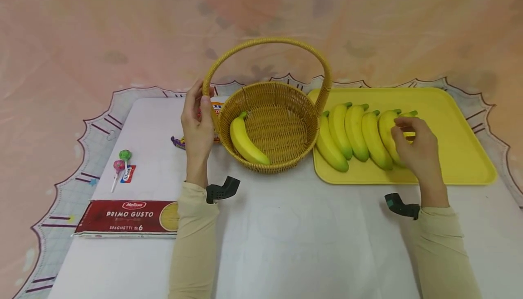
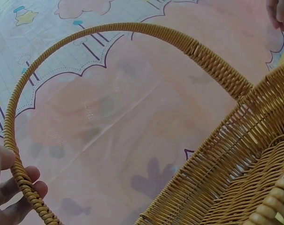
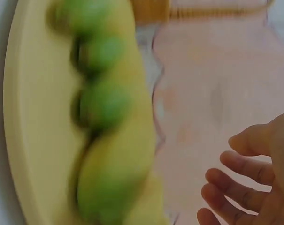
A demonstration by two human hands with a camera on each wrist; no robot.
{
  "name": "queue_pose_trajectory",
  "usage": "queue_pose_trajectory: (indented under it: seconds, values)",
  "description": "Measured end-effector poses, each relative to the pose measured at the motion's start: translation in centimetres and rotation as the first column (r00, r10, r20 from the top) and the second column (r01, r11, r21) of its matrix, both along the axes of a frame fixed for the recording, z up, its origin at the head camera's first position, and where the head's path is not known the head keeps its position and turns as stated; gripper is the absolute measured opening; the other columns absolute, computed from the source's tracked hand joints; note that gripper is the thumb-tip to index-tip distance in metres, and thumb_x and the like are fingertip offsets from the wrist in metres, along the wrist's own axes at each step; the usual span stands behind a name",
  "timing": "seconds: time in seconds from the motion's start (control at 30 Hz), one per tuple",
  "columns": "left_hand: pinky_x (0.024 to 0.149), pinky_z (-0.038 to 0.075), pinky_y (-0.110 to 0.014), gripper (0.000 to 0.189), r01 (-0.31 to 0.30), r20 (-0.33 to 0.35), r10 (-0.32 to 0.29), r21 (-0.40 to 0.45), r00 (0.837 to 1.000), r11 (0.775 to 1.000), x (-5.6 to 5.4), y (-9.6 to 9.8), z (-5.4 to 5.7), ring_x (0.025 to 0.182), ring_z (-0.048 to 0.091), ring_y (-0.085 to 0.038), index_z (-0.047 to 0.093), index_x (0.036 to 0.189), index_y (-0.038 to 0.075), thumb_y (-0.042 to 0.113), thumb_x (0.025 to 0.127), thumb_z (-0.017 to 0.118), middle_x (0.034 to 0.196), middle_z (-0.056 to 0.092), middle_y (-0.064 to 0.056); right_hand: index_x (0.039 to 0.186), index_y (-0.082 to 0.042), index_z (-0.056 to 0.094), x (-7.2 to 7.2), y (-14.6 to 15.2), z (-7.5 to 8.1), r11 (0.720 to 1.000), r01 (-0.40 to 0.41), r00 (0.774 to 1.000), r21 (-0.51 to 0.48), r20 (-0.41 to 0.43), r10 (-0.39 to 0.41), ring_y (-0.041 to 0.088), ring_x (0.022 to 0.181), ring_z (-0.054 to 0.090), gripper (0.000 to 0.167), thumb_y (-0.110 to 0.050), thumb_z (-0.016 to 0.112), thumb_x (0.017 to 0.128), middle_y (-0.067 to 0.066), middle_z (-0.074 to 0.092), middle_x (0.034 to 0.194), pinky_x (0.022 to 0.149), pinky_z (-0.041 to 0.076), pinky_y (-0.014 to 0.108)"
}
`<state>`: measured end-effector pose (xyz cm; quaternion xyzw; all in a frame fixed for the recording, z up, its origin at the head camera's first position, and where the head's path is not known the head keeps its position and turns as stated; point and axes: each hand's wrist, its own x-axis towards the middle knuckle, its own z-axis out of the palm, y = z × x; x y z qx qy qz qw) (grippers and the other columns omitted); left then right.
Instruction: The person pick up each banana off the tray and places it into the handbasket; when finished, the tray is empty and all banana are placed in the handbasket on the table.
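Gripping the left side of the basket handle [image 1: 267, 40]: one left hand [image 1: 198, 124], thumb on one side of the cane, fingertips curled round the other.

Basket [image 1: 283, 129]: round, woven, standing at the far middle of the white table [image 1: 310, 240], handle upright. Contents: one banana [image 1: 247, 141], yellow with a green stem, lying against the left inner wall.

Tray [image 1: 461, 140]: yellow, rounded corners, right of the basket. Contents: six bananas [image 1: 357, 133] in a leaning row on its left half, stems to the far side; the rightmost is partly hidden.

Right hand [image 1: 421, 147]: above the tray at the right end of the row, fingers spread and gently bent, thumb apart; in the right wrist view, a gap shows between fingertips and fruit.

Left side of table: green lollipop [image 1: 125, 155] and pink lollipop [image 1: 119, 166], together; small red-and-blue packet [image 1: 129, 174] just beside them; dark red spaghetti pack [image 1: 126, 219], nearer; purple-wrapped sweet [image 1: 178, 142], partly covered by the left hand.

Sleeves: beige, both arms. Far side: pink patterned cloth [image 1: 163, 40].
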<state>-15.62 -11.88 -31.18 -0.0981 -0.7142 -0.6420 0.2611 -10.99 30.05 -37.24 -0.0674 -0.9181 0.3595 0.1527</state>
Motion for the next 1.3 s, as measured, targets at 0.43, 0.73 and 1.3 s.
queue_pose_trajectory:
  seconds: [0.43, 0.73, 1.3]
  values:
    - [0.100, 0.041, -0.026, 0.034, 0.011, -0.018, -0.012, -0.019, 1.000, 1.000, -0.2, 0.0, -0.2, 0.111, 0.055, -0.021, 0.048, 0.133, -0.001, 0.005, 0.099, 0.042, 0.114, 0.059, -0.018, 0.148, 0.006, 0.017, 0.3, 6.5, -2.9, 1.000, -0.011, 0.927, -0.015, 0.375, 0.016, 0.055, 0.123, 0.033, 0.073, -0.042, 0.039, 0.097, 0.038, 0.030, 0.140, 0.097, 0.031, 0.066]
    - [0.099, 0.041, -0.026, 0.035, 0.003, -0.010, -0.003, -0.017, 1.000, 1.000, 0.0, -0.1, -0.2, 0.112, 0.055, -0.024, 0.047, 0.133, -0.004, 0.005, 0.099, 0.041, 0.115, 0.059, -0.020, 0.149, -0.003, 0.024, 1.2, 5.8, -2.0, 1.000, -0.019, 0.929, -0.001, 0.368, 0.018, 0.051, 0.124, 0.036, 0.071, -0.049, 0.038, 0.096, 0.031, 0.036, 0.142, 0.091, 0.037, 0.061]
    - [0.102, 0.041, -0.027, 0.034, -0.004, -0.015, 0.004, -0.013, 1.000, 1.000, 0.0, 0.0, -0.2, 0.113, 0.054, -0.031, 0.049, 0.132, -0.002, 0.005, 0.099, 0.043, 0.116, 0.056, -0.029, 0.132, -0.008, 0.053, 6.7, -5.0, 1.4, 0.929, -0.364, 0.929, 0.064, 0.091, 0.358, -0.007, 0.097, 0.046, 0.044, -0.021, 0.063, 0.091, 0.009, 0.062, 0.113, 0.075, 0.041, 0.013]
